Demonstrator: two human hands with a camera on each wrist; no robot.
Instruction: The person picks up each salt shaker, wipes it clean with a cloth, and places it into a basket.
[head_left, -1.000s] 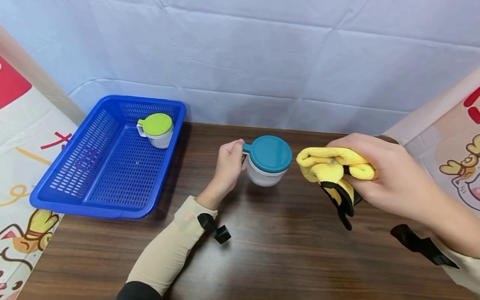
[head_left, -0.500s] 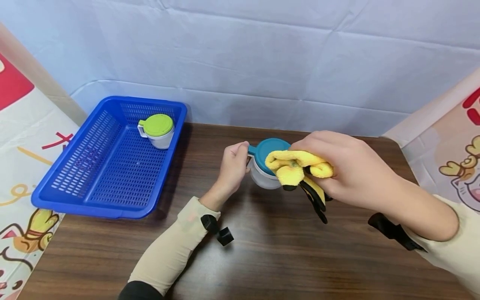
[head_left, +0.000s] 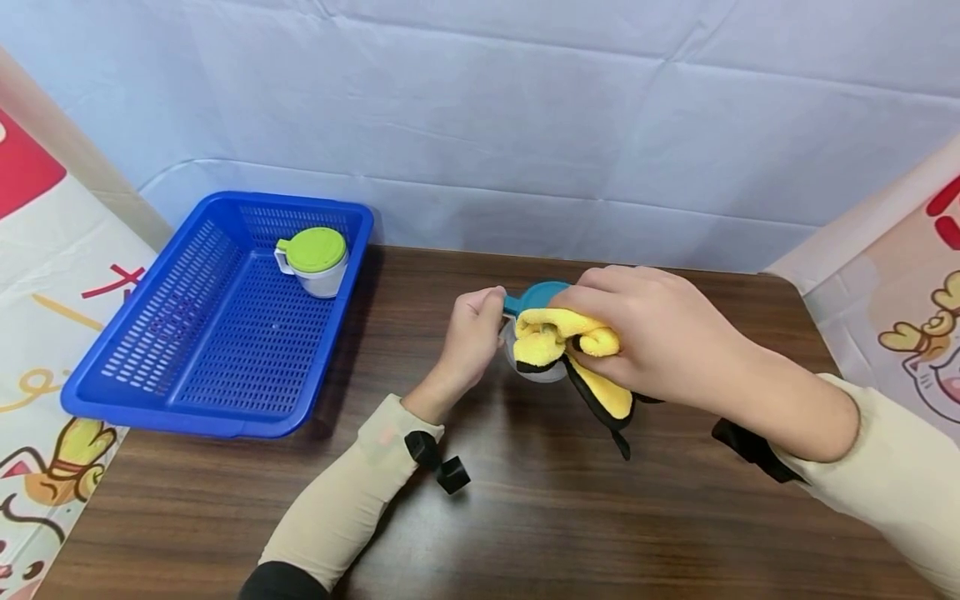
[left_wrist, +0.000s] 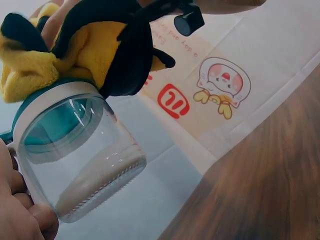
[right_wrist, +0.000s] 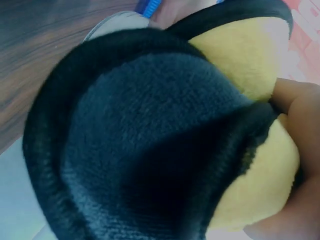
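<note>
My left hand (head_left: 467, 343) grips the handle of a clear, lidded jar (left_wrist: 92, 155), with the thumb at the lid's tab. The jar is lifted off the table, and its teal lid (head_left: 543, 293) is partly covered. Bunched in my right hand (head_left: 660, 337) is a yellow cleaning cloth (head_left: 558, 323) with a dark reverse side and black edging. The cloth lies against the lid's top in the left wrist view. Dark fabric (right_wrist: 145, 115) fills most of the right wrist view, hiding nearly all of the jar there.
To the left, a blue plastic basket (head_left: 191, 423) holds another jar (head_left: 318, 258) with a lime-green lid in its back right corner. The brown wood-grain table (head_left: 570, 517) runs up to a pale cloth backdrop (head_left: 480, 125). Printed sheets (head_left: 911, 317) hang at the sides.
My right hand has moved left with the cloth, from beside the jar to over its lid. My left hand and the jar have shifted slightly right.
</note>
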